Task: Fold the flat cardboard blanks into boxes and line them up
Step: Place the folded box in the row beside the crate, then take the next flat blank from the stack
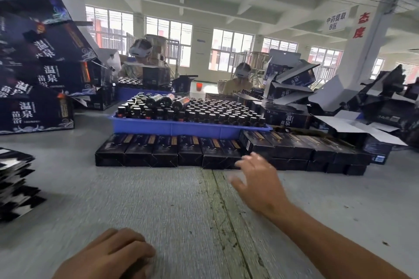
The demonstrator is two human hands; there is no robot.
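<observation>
Row of folded boxes point(172, 152): dark printed card, crisp-edged, set flush just before the blue tray point(181, 128) of bottles, ends aligned. Right hand point(256, 179), fingers spread, empty, blurred, hovers at the row, perhaps squaring it. Left hand point(115, 253) rests nearer, loosely curled. Flat blanks point(15, 183) stacked far left of tray.

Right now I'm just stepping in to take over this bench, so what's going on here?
A person is folding dark cardboard boxes. The right hand reaches, fingers spread, toward the row of folded boxes lined up in front of the blue tray of small bottles; it holds nothing. The left hand rests on the grey table, loosely curled and empty. A stack of flat blanks waits at the left edge.
</observation>
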